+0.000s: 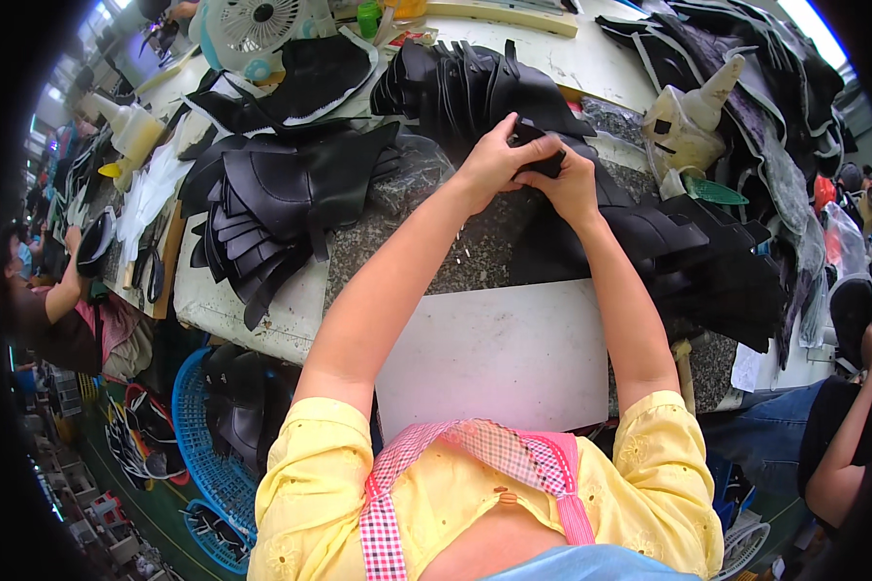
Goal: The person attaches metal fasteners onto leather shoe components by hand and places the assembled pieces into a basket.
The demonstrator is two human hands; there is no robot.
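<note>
My left hand (490,167) and my right hand (570,184) meet over the far middle of the bench. Between them they pinch a small black leather-like piece (545,145); its full outline is hidden by my fingers. Just beyond, a fanned stack of black leather shoe pieces (475,89) lies close to my left hand. To the left spreads another overlapping pile of black leather pieces (271,189). More black pieces (654,232) lie beside and under my right forearm.
A white board (494,353) lies on the speckled bench top (460,254) before me. A glue-stained pot (683,136) with a green-bristled brush (715,190) stands right. At the back left is a fan (262,27). A blue basket (189,416) sits below left. People work on both sides.
</note>
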